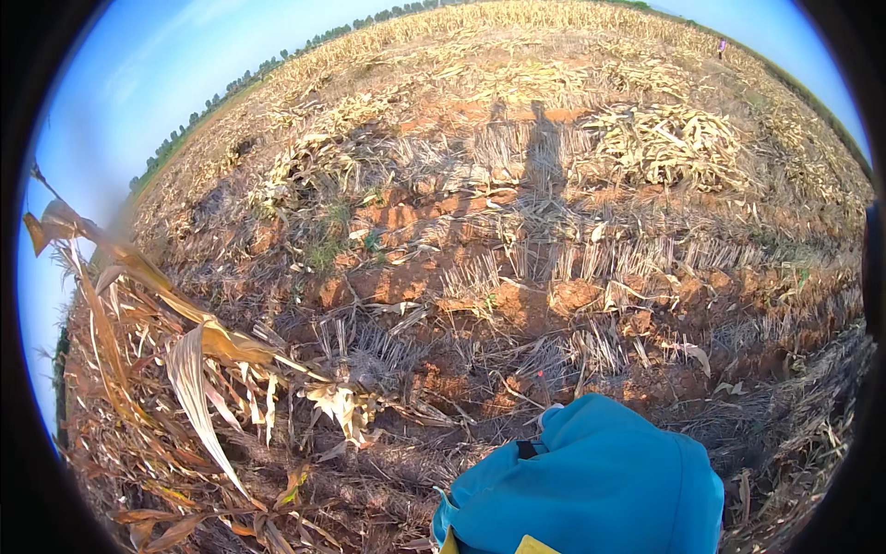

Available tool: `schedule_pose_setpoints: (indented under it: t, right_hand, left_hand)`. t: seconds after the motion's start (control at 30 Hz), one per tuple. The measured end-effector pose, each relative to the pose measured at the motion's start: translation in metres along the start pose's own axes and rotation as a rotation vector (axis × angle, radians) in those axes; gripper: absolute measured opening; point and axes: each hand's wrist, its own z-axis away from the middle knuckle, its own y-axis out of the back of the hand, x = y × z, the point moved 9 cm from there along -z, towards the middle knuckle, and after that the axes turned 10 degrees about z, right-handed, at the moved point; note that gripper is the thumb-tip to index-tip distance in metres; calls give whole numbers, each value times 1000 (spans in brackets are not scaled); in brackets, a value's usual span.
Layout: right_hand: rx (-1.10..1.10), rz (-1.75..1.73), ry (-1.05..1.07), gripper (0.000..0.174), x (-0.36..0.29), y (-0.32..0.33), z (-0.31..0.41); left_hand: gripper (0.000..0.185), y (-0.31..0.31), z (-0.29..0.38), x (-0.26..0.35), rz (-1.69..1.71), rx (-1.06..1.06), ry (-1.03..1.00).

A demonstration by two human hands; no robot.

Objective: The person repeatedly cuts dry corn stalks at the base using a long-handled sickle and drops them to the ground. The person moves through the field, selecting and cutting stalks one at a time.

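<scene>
A blue sleeve (602,478) fills the lower middle-right, its arm bent across my front. Just past the sleeve's upper edge shows a small pale bit of my right hand (549,413), perhaps gloved; the rest is hidden behind the cloth, and so is anything it may hold. My left hand is out of view. On the left leans a dry corn stalk (228,339) with a withered leaf (197,401) hanging from it. Before me lie cut stubble (602,346) and reddish soil (512,305).
A heap of cut corn stalks (671,145) lies farther off to the right. More dry stalks (138,388) crowd the left side. Standing corn (484,17) lines the far field, and a distant person (721,47) stands at upper right. Clods and ridges make the ground uneven.
</scene>
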Motion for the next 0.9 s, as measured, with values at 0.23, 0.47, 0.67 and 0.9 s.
schedule_pose_setpoints:
  t: [0.23,0.47,0.67,0.9]
  right_hand:
    - [8,-225,-92,25,32,-8,4]
    - [109,-336,-218,32,52,-48,20]
    - [138,-374,-227,37,50,-65,85]
    - [129,-303,-85,31,-4,-46,138]
  left_hand:
    - [27,-3,-109,249,-305,-63,-580]
    - [37,-58,-108,529,-752,-85,-1475]
    - [46,-4,-187,498,-1692,77,-653]
    - [32,72,-225,379,-1705,-19,-327]
